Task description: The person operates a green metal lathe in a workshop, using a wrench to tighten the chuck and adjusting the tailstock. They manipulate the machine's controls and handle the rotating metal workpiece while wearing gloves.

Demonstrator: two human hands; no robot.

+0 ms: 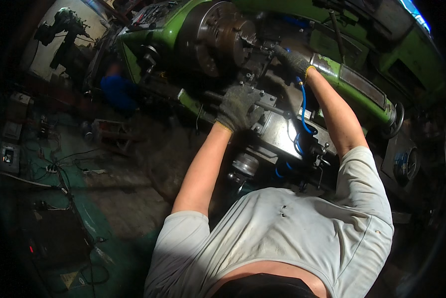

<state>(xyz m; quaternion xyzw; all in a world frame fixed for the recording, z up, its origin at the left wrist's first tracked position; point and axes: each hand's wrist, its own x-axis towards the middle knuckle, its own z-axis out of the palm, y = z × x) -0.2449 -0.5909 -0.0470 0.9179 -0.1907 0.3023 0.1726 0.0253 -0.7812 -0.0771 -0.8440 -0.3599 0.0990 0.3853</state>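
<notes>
In a grey knit glove with a yellow cuff, my left hand [237,105] curls over the near side of the lathe carriage. Its fingertips are hidden, so what lies under them does not show. My right hand [291,60], gloved alike, reaches farther in, just right of the tool post [253,74]. Its fingers look closed; whatever they hold is too dark to make out. Beside its wrist, a blue hose [304,107] ends in a brass-coloured fitting. Left of that hand, a shiny round workpiece [248,39] projects from the big lathe chuck [215,37].
The green lathe headstock [171,37] stands left of the chuck; the tailstock [359,84] with its handwheel [396,120] is at right. A flat metal slide [281,133] and a crank handle [323,153] lie near my body. Cables [61,174] trail over the floor at left.
</notes>
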